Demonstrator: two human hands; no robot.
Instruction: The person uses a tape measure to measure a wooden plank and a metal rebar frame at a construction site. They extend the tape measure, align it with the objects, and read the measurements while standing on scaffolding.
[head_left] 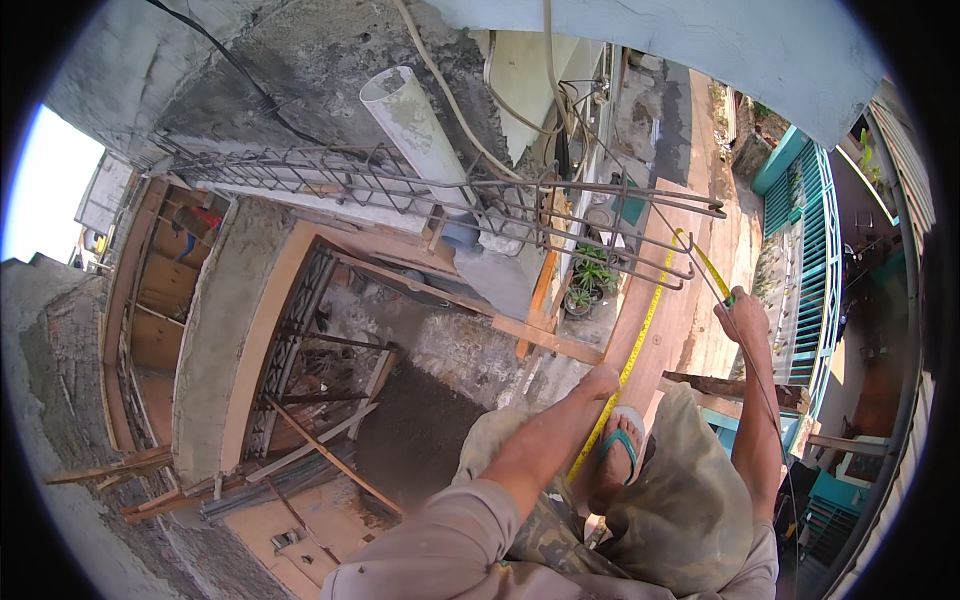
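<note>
A yellow measuring tape blade (648, 325) runs lengthwise over a long wooden board (665, 350), past my sandalled foot (622, 450). At the far end it bends over in a loop and comes back to my right hand (745, 320), which is closed around the tape measure (730, 299); its case is mostly hidden by the fingers. My left hand (599, 382) is down at the board's left edge, close beside the blade. Its fingers are turned away from view, so I cannot tell whether they grip the blade or the board.
Bent steel rebar (650, 205) sticks out above the board's far part. A white pipe (415, 125) and loose cables stand near it. Left of the board is a drop to a lower floor with dark sand (410, 430). Potted plants (590, 275) and a teal railing (812, 270) lie beyond.
</note>
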